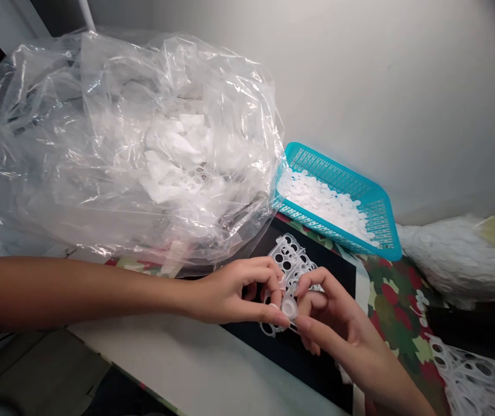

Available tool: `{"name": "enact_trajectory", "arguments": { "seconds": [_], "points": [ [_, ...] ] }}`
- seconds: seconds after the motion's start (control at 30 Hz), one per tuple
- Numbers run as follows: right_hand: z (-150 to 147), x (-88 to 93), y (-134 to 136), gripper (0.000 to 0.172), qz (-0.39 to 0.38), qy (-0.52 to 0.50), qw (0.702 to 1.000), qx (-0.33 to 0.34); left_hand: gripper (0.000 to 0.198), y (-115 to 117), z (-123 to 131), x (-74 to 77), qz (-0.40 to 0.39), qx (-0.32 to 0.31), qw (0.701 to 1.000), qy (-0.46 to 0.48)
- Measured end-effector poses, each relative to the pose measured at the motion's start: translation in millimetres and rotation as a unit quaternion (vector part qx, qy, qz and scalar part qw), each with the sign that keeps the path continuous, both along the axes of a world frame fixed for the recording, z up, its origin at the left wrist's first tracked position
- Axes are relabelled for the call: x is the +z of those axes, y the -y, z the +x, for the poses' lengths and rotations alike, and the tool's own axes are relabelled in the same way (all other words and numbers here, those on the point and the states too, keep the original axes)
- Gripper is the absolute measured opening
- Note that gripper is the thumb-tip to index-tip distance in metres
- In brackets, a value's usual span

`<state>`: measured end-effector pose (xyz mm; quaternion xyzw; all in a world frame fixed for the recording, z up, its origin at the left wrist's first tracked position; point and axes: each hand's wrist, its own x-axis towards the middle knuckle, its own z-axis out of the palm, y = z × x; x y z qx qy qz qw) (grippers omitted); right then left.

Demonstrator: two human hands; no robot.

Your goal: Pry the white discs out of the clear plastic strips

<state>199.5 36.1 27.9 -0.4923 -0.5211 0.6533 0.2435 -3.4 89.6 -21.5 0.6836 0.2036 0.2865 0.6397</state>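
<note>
My left hand (247,289) reaches in from the left, with thumb and fingers closed in a pinch on small pale plastic. A round translucent plastic cap (290,308) shows between the fingertips of both hands. My right hand (334,323) comes from the lower right, its thumb and fingers closed at the cap's other side. Just behind and under the fingers lies a translucent plastic sheet with round holes (288,254), on a black mat (286,370). My fingers hide part of this sheet.
A large clear plastic bag (78,167) with white pieces bulges at the left. A blue basket (388,231) holds many small white discs (321,199). Perforated plastic sheets (477,375) lie lower right, on or beside a patterned cloth (397,312). Another filled bag (460,257) rests by the wall.
</note>
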Motion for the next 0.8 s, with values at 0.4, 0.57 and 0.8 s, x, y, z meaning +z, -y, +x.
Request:
{"name": "enact_trajectory", "arguments": {
  "seconds": [0.4,0.57,0.8],
  "points": [
    [-2.7,3.6,-14.0,0.037,-0.122,-0.157,0.970,-0.137,0.013,-2.5,0.0,8.5,0.005,0.018,1.000,0.006],
    [20.5,13.5,-17.2,0.032,-0.104,-0.185,0.945,-0.248,0.017,-3.2,-0.6,6.0,-0.047,0.042,0.998,0.025],
    [22.2,15.2,-20.7,0.032,-0.078,-0.117,0.961,-0.236,0.016,-8.7,5.8,-3.8,-0.334,-0.040,0.938,0.087]
  ]
}}
